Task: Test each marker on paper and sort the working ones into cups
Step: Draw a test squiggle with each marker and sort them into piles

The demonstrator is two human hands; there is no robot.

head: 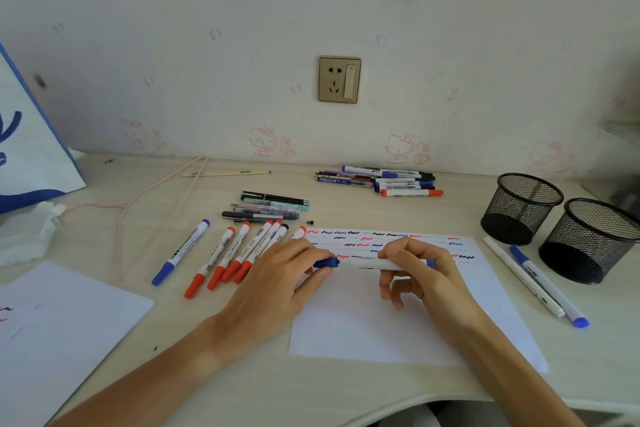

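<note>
Right now both hands are holding one blue marker point(372, 263) level over the sheet of paper point(398, 322) in the middle of the frame. The left hand point(287, 274) is pinching the blue cap point(326, 262) between thumb and fingertips, while the right hand point(419, 267) is curling its grip round the white barrel. Whether the cap is coming off or going back on cannot be told from this view.

The upper part of the paper is already carrying rows of red, blue and black squiggles, so the lower part is lying bare for the next test. Two black mesh cups point(557, 225) are standing at the right edge of the frame, and nothing is showing above their rims. Two markers point(540, 282) are lying on the desk point(242, 392) just beside them. A row of red and blue markers point(225, 255) is lying left of the left hand, a heap of pens point(270, 208) behind that, and another pile point(381, 180) near the wall.

What could go wrong, as I judge it: the cap giving way suddenly and the tip streaking a finger or smearing the squiggles, since the hands are hovering right over them. Laying this marker down among untested ones could also muddle the sorting
</note>
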